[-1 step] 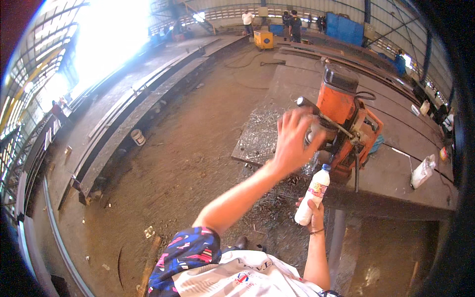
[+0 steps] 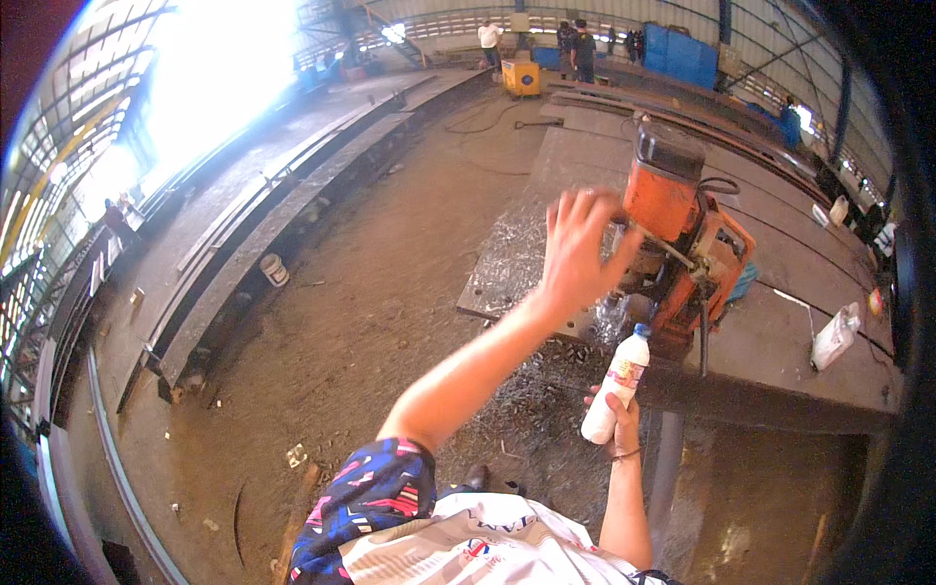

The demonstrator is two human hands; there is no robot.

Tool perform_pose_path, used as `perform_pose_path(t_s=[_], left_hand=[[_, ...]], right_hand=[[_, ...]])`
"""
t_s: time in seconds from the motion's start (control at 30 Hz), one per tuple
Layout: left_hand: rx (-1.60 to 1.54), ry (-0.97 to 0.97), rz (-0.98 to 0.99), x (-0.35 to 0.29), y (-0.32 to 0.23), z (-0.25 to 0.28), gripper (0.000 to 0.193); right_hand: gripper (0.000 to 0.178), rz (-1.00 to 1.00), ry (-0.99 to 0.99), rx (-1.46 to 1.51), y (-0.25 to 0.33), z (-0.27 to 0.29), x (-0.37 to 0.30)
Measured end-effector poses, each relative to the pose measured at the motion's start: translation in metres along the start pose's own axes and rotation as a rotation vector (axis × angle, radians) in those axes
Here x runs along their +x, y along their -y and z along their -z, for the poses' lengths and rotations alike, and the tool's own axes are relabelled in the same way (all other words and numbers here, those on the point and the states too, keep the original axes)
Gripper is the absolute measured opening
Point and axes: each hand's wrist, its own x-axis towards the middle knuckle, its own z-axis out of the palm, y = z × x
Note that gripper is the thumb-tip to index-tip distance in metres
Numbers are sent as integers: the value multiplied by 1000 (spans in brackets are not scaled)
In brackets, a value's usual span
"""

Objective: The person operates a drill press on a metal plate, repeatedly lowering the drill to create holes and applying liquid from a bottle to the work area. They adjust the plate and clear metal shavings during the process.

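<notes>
An orange magnetic drill [image 2: 665, 200] with a black top stands near the edge of a dark steel plate [image 2: 522, 234]. My left hand [image 2: 577, 255] reaches to its left side, fingers stretched upward and thumb apart. That hand covers part of the drill's feed handle; whether the fingertips touch it I cannot tell. A metal rod of the handle [image 2: 668, 249] shows to the right of my thumb. Lower down, my right hand [image 2: 624, 421] is wrapped round a plastic bottle [image 2: 616, 390] with a blue cap and whitish contents. The bottle is tilted slightly, cap up, just below the drill.
Metal shavings [image 2: 526, 390] litter the ground below the plate's edge. A white jug [image 2: 836, 336] stands on the plate at right. Long steel beams [image 2: 283, 214] and a small white bucket [image 2: 274, 270] lie to the left. Far back are a yellow box [image 2: 521, 78] and several people.
My left hand has shifted slightly at the drill's handle, and its fingers now hide the black knob seen before. The bottle in my right hand has hardly moved.
</notes>
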Motion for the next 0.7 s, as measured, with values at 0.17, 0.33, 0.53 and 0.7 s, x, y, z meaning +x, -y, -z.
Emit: perform_pose_path(t_s=[0.17, 0.33, 0.53, 0.7], left_hand=[[237, 353, 212, 88, 28, -27, 54], [497, 735, 424, 89, 65, -66, 82], [630, 642, 539, 96, 73, -93, 87], [795, 693, 557, 96, 83, -89, 86]], right_hand=[[41, -69, 27, -59, -8, 25, -2], [37, -153, -17, -146, -22, 53, -2], [34, -203, -11, -351, -46, 91, -6], [31, -274, -3, -482, -47, 93, -4]])
